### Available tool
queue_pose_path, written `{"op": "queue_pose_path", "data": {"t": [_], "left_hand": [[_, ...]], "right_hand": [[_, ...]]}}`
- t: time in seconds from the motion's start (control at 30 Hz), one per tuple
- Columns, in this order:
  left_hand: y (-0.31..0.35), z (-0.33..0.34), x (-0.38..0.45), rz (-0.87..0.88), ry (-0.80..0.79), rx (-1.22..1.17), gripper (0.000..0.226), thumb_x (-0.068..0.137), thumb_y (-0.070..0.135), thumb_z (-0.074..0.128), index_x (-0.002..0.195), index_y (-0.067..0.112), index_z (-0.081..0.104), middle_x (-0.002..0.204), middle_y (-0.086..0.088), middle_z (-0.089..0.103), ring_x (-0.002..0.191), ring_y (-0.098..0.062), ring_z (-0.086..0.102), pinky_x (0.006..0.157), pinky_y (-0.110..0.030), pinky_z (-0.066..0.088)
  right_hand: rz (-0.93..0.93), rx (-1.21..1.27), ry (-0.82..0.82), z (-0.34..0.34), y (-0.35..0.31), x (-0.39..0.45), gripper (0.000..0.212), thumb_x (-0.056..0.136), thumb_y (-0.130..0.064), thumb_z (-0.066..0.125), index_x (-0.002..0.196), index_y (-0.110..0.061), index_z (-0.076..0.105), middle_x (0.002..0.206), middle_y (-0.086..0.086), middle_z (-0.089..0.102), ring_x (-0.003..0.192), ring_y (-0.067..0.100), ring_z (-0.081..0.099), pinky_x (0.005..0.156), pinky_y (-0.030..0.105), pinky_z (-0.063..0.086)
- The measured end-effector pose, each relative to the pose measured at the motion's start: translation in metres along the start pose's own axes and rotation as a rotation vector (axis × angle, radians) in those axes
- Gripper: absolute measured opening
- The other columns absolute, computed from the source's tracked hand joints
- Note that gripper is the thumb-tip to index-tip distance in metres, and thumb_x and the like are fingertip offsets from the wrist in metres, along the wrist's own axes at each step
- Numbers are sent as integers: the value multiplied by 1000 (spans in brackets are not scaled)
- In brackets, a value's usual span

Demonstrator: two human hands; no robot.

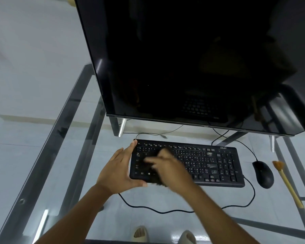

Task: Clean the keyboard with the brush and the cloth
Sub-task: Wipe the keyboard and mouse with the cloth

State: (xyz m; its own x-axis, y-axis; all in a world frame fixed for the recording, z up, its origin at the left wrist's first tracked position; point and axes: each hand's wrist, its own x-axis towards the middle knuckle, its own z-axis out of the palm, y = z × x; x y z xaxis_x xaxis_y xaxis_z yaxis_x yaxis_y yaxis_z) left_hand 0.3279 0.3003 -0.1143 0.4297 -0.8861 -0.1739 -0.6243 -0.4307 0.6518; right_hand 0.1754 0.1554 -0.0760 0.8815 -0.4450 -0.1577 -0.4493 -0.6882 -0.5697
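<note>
A black keyboard [209, 164] lies on the glass table in front of the monitor. My left hand [118, 171] grips its left end, with the thumb at the front edge and the fingertips at the far corner. My right hand [167, 168] is blurred with motion over the left half of the keys. It holds a dark cloth [156, 182] that shows as a fuzzy dark patch at the keyboard's front edge. A brush [287, 184] with a pale wooden handle and tan bristles lies untouched on the glass at the far right.
A black mouse [263, 174] sits between the keyboard and the brush, its cable looping along the table's front. A large dark monitor [183, 59] stands just behind the keyboard. The glass table [63, 155] rests on a metal frame, and two feet in sandals show through it.
</note>
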Motion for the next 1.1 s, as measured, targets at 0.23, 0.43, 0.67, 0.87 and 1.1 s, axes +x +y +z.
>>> {"op": "queue_pose_path", "data": {"t": [0.23,0.43,0.67,0.87,1.1], "left_hand": [[10,-2,2,15,28,29,137,48,84,68,152,36,-7,152,17,25,143,-13,16,116,-23,3],[6,0,1,-22,24,32,137,50,82,69,152,36,-9,154,8,30,144,-20,21,119,-36,19],[11,-1,0,42,47,70,134,54,77,72,153,28,-6,154,7,28,141,-10,18,115,-20,1],[7,0,0,35,53,55,136,51,77,73,154,29,-3,151,7,33,139,-11,21,118,-25,11],[3,2,1,-12,14,35,139,46,82,70,152,38,-8,151,12,33,143,-18,21,119,-37,20]], "right_hand": [[304,-46,336,8,-1,11,39,99,-16,48,137,-21,51,113,13,52,72,26,59,70,27,52],[67,-143,144,14,-13,24,41,96,-22,52,136,-31,49,108,8,51,81,31,63,70,37,56],[330,-119,289,17,-20,36,44,97,-15,44,140,-22,43,116,10,47,88,30,65,71,32,52],[27,-25,87,5,-2,9,44,96,-14,52,136,-33,51,110,2,46,87,8,55,79,24,48],[61,-76,166,14,6,-2,32,92,-19,54,119,-34,61,99,4,54,71,30,60,72,35,52]]}}
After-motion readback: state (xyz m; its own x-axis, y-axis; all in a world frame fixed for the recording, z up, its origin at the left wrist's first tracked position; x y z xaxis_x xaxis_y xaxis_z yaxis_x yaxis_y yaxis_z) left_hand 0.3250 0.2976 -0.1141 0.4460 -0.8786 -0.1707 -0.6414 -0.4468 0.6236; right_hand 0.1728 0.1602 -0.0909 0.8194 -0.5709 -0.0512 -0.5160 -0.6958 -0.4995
